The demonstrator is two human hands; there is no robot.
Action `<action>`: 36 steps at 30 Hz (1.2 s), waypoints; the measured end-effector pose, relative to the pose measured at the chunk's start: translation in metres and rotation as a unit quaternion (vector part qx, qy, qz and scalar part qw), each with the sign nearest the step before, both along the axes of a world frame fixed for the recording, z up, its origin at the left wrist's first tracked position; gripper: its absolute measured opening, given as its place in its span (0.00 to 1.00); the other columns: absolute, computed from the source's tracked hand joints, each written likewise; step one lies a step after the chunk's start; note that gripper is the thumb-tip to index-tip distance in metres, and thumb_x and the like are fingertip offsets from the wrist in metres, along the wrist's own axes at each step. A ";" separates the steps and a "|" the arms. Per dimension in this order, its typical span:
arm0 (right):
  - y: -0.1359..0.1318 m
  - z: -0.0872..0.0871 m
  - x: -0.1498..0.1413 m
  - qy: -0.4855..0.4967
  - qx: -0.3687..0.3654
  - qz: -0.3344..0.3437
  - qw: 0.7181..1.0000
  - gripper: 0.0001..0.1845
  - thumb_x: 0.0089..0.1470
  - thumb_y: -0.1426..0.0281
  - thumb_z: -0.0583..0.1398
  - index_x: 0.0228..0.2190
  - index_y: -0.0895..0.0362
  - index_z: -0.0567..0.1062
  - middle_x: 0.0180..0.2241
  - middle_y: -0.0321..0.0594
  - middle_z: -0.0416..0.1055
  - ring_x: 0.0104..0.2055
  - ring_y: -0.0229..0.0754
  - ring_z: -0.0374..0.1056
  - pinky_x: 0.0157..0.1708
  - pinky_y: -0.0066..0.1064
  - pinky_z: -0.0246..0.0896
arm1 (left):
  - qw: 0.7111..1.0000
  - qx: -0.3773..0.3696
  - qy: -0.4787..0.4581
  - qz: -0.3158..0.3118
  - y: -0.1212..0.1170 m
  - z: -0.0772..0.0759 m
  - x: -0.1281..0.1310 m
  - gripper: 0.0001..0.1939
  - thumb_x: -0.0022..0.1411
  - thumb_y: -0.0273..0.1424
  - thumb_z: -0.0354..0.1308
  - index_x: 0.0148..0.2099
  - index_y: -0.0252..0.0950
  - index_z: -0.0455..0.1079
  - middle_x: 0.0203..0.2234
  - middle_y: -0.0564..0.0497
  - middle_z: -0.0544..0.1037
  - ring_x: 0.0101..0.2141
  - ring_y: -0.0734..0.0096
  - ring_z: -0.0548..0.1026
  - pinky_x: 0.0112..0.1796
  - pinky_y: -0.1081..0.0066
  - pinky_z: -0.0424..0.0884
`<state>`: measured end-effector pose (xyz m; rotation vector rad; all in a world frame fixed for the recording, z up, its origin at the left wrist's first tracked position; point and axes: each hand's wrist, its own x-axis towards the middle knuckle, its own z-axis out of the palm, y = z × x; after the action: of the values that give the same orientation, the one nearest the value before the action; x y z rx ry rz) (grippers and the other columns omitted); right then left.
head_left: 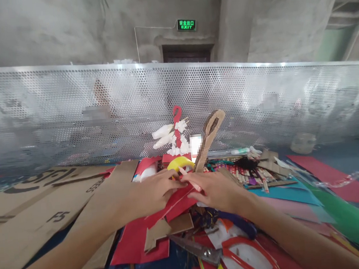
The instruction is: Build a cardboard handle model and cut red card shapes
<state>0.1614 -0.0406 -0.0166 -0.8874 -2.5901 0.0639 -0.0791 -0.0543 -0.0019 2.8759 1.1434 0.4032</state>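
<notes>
Right hand (217, 188) pinched red paper (177, 203), left hand (159, 189) half-curled, grip unclear — we seemed mid-fold, needing a crease next.

A lit exit sign (186, 25) hangs above a probable doorway (188, 53).

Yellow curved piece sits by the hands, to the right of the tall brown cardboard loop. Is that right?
Wrong side: the head view shows the yellow curved piece to the left of the tall brown cardboard loop, by the hands as you say.
</notes>
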 end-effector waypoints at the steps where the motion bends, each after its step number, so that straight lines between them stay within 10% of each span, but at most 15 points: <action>1: 0.000 -0.002 -0.001 -0.002 0.000 -0.004 1.000 0.22 0.62 0.65 0.60 0.57 0.50 0.68 0.50 0.39 0.77 0.47 0.52 0.74 0.42 0.40 0.67 | 1.000 -0.004 -0.004 -0.002 0.002 -0.001 -0.001 0.22 0.66 0.20 0.47 0.52 0.44 0.75 0.49 0.48 0.74 0.47 0.63 0.73 0.47 0.63 0.68; 21: 0.000 -0.017 -0.010 0.014 0.101 -0.035 0.994 0.10 0.60 0.72 0.62 0.44 0.52 0.74 0.35 0.33 0.80 0.34 0.42 0.76 0.26 0.32 0.45 | 0.996 0.010 0.047 -0.073 0.010 0.009 -0.010 0.23 0.64 0.18 0.48 0.54 0.42 0.75 0.50 0.46 0.75 0.51 0.61 0.71 0.50 0.63 0.64; 30: 0.000 -0.023 -0.012 -0.004 0.133 -0.041 0.990 0.05 0.60 0.70 0.63 0.39 0.52 0.72 0.35 0.30 0.79 0.33 0.39 0.75 0.25 0.33 0.39 | 0.973 -0.135 0.120 0.141 -0.014 0.055 -0.032 0.17 0.68 0.45 0.52 0.52 0.42 0.69 0.36 0.50 0.79 0.33 0.65 0.75 0.33 0.70 0.62; 36: -0.002 -0.020 -0.013 -0.007 0.122 -0.047 0.991 0.04 0.59 0.72 0.63 0.37 0.52 0.72 0.34 0.30 0.79 0.33 0.39 0.75 0.26 0.32 0.42 | 0.940 -0.312 0.076 0.113 -0.017 0.060 -0.033 0.29 0.63 0.46 0.57 0.61 0.42 0.57 0.36 0.52 0.80 0.33 0.66 0.76 0.32 0.72 0.64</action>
<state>0.1487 -0.0428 -0.0371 -0.9194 -2.4951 -0.2804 -0.1120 -0.0716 0.0578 2.2592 1.3301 -0.1660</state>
